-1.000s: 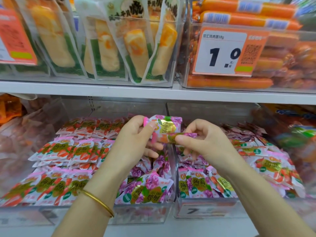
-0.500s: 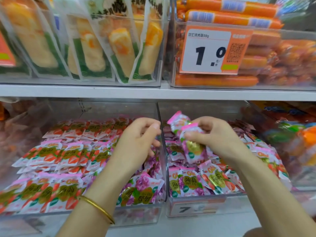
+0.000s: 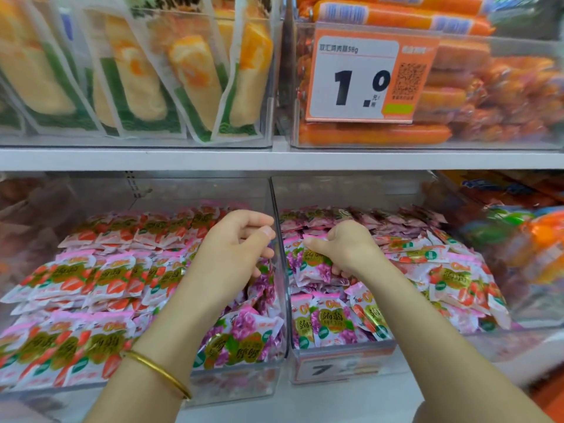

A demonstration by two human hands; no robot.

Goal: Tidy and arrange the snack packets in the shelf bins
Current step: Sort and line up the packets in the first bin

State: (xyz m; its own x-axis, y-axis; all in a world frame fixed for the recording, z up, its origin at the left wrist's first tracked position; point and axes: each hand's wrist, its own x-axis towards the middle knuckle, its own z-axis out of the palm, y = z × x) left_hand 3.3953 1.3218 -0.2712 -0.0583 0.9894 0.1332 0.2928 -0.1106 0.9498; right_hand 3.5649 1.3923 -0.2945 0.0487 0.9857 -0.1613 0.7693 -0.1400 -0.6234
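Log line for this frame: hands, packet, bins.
left hand: empty, over left bin | right hand: grips purple packet in right bin

Near ctr, 7 o'clock: left hand (image 3: 238,248) over left clear bin (image 3: 232,386), fingers loosely curled, nothing seen in it; gold bangle (image 3: 158,374) on wrist. 4 o'clock: right hand (image 3: 345,248) grips purple grape pkt (image 3: 311,265) atop pile in right clear bin (image 3: 341,366). Left bin has strawberry pkts (image 3: 91,279) in rows, loose grape pkts (image 3: 241,340) at its 3 o'clock side. Above shelf (image 3: 152,158), 1 o'clock: price tag (image 3: 360,77) reading "1.0", orange sausages (image 3: 375,134) behind.
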